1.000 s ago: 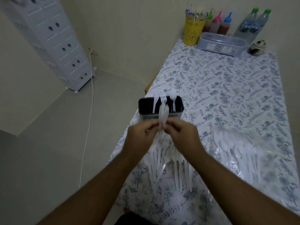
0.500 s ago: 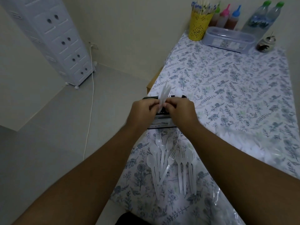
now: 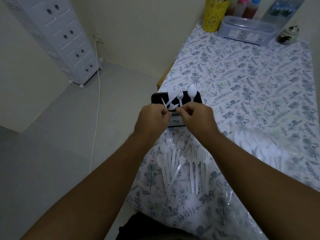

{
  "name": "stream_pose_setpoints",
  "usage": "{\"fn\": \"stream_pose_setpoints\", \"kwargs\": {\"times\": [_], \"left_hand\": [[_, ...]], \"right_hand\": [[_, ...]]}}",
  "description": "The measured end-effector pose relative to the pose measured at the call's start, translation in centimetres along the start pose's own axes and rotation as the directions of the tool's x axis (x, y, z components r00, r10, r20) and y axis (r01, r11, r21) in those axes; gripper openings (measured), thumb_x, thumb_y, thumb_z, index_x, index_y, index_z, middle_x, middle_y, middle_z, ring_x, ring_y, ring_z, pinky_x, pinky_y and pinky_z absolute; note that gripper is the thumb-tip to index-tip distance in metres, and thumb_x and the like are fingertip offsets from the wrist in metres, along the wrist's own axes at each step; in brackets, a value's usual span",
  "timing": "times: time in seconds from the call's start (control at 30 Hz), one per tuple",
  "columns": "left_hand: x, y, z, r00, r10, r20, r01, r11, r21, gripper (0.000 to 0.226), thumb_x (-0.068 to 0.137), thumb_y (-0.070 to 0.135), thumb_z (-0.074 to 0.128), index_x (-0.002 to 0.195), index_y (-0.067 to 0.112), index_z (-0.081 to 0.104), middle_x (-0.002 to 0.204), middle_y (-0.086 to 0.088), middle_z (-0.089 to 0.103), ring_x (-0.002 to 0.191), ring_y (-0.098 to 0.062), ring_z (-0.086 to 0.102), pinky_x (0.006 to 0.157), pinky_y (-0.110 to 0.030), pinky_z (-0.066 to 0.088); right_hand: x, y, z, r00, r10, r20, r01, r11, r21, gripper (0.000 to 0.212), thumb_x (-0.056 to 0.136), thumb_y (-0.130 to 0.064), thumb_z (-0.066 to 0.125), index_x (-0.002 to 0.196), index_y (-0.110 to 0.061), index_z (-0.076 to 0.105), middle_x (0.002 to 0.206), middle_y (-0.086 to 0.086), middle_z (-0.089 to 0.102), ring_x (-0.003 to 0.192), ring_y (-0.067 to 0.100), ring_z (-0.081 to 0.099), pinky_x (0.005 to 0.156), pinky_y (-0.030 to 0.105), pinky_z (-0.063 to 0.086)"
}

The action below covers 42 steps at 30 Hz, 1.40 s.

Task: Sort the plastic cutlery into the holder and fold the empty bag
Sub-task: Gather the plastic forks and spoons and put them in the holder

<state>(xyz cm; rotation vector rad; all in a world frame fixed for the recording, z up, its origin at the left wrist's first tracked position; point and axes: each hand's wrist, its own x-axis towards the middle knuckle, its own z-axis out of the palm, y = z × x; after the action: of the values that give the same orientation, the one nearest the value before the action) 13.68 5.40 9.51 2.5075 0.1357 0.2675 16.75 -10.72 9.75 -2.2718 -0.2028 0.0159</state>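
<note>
Loose cutlery [image 3: 183,163]: white plastic forks and spoons in a rough fan on the floral-print tablecloth [image 3: 251,80], nearest the body, handles toward the near edge, heads toward the hands.
Clear bag [image 3: 270,149]: transparent plastic bag with more white spoons inside, flat on the cloth to the right of the loose pile, under the right forearm's far side.
Left hand [image 3: 152,116]: closed in a pinch on a thin white plastic piece [image 3: 164,105] that slants up and left out of the fingertips; whether a handle or a knife, cannot tell.
Right hand [image 3: 197,116]: fingers curled shut, thumb and forefinger pinched close to the left hand's fingertips; held item too small and hidden to name.
Between the grips: a small crumpled white scrap [image 3: 173,106] just above both pinches, over the holder's near wall.
Black cutlery holder [image 3: 156,100]: rectangular black container with a pale label on its front, directly behind and partly hidden by both hands, at the table's left edge.
Holder contents: one white fork [image 3: 180,97] and one white spoon [image 3: 192,91] upright, heads up; a further fork head and a flat white piece behind them.
Far end: yellow perforated cup [image 3: 213,16], lidded clear box [image 3: 245,30], sauce bottles and a water bottle against the wall.
</note>
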Motion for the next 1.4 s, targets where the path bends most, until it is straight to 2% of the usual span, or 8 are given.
{"fn": "stream_pose_setpoints", "kwargs": {"times": [0.17, 0.23, 0.33, 0.67, 0.93, 1.1, 1.27, 1.4], "left_hand": [[-5.3, -0.2, 2.1, 0.982, -0.116, 0.148, 0.127, 0.99, -0.064, 0.017, 0.091, 0.021, 0.067, 0.077, 0.012, 0.072, 0.068, 0.002, 0.066, 0.058, -0.008, 0.058, 0.057, -0.018, 0.046], [-8.0, -0.9, 3.3, 0.951, -0.211, 0.226, 0.225, 0.973, -0.04, 0.018, 0.092, 0.024, 0.068, 0.078, 0.013, 0.069, 0.071, 0.003, 0.064, 0.06, -0.003, 0.056, 0.056, -0.011, 0.038], [-11.6, -2.0, 5.0, 0.9, -0.321, 0.294, 0.315, 0.947, 0.071, 0.024, 0.088, 0.032, 0.071, 0.074, 0.017, 0.058, 0.07, 0.004, 0.057, 0.061, -0.006, 0.052, 0.055, -0.016, 0.036], [-14.6, -4.4, 5.7, 0.881, -0.359, 0.307, 0.32, 0.932, 0.171, 0.024, 0.088, 0.028, 0.067, 0.075, 0.018, 0.049, 0.076, -0.001, 0.057, 0.075, -0.018, 0.054, 0.063, -0.03, 0.043], [-13.0, -3.8, 6.5, 0.924, -0.281, 0.26, 0.269, 0.96, 0.083, 0.015, 0.092, 0.027, 0.066, 0.089, 0.013, 0.069, 0.087, -0.002, 0.066, 0.08, -0.015, 0.061, 0.072, -0.029, 0.052], [-12.0, -2.7, 7.6, 0.906, -0.308, 0.29, 0.286, 0.951, 0.116, 0.021, 0.092, 0.031, 0.065, 0.098, 0.012, 0.071, 0.094, -0.005, 0.07, 0.087, -0.02, 0.065, 0.076, -0.032, 0.055], [-10.9, -1.9, 8.0, 0.857, -0.382, 0.345, 0.301, 0.916, 0.265, 0.034, 0.091, 0.038, 0.068, 0.107, 0.01, 0.062, 0.104, -0.008, 0.065, 0.097, -0.023, 0.064, 0.071, -0.028, 0.047], [-10.2, -1.1, 7.9, 0.847, -0.383, 0.369, 0.27, 0.908, 0.321, 0.024, 0.092, 0.024, 0.066, 0.107, 0.007, 0.061, 0.109, -0.01, 0.064, 0.102, -0.026, 0.064, 0.072, -0.029, 0.048]], "right_hand": [[-4.9, 2.8, 1.1, 0.987, 0.12, 0.108, -0.118, 0.993, -0.02, 0.017, 0.097, -0.028, 0.069, 0.089, -0.015, 0.076, 0.074, -0.005, 0.07, 0.066, 0.005, 0.063, 0.065, 0.02, 0.052], [-7.5, 4.5, 1.6, 0.966, 0.193, 0.172, -0.182, 0.98, -0.078, 0.019, 0.097, -0.03, 0.068, 0.091, -0.014, 0.076, 0.081, -0.003, 0.073, 0.071, 0.007, 0.066, 0.065, 0.014, 0.047], [-11.0, 6.4, 2.2, 0.927, 0.265, 0.264, -0.229, 0.96, -0.158, 0.019, 0.097, -0.028, 0.068, 0.095, -0.013, 0.078, 0.086, 0.0, 0.075, 0.073, 0.01, 0.067, 0.07, 0.021, 0.055], [-13.2, 6.4, 5.5, 0.894, 0.141, 0.426, -0.061, 0.979, -0.195, 0.036, 0.098, -0.02, 0.064, 0.132, -0.01, 0.068, 0.125, 0.014, 0.065, 0.115, 0.024, 0.061, 0.093, 0.019, 0.037], [-10.1, 5.9, 7.5, 0.92, 0.296, 0.258, -0.245, 0.946, -0.212, 0.013, 0.088, -0.02, 0.075, 0.095, -0.012, 0.067, 0.088, 0.005, 0.069, 0.079, 0.02, 0.063, 0.075, 0.036, 0.055], [-9.9, 5.7, 7.8, 0.879, 0.452, 0.152, -0.442, 0.892, -0.097, 0.023, 0.079, -0.008, 0.078, 0.093, -0.012, 0.061, 0.086, 0.0, 0.062, 0.075, 0.014, 0.057, 0.058, 0.021, 0.041], [-10.3, 6.4, 7.2, 0.822, 0.542, 0.173, -0.532, 0.84, -0.104, 0.04, 0.073, -0.021, 0.088, 0.1, -0.012, 0.061, 0.091, -0.002, 0.058, 0.077, 0.011, 0.054, 0.056, 0.017, 0.033], [-10.6, 7.0, 6.5, 0.803, 0.565, 0.189, -0.555, 0.825, -0.109, 0.022, 0.074, -0.018, 0.085, 0.082, -0.003, 0.071, 0.079, 0.009, 0.069, 0.064, 0.012, 0.057, 0.054, 0.019, 0.042]]}}
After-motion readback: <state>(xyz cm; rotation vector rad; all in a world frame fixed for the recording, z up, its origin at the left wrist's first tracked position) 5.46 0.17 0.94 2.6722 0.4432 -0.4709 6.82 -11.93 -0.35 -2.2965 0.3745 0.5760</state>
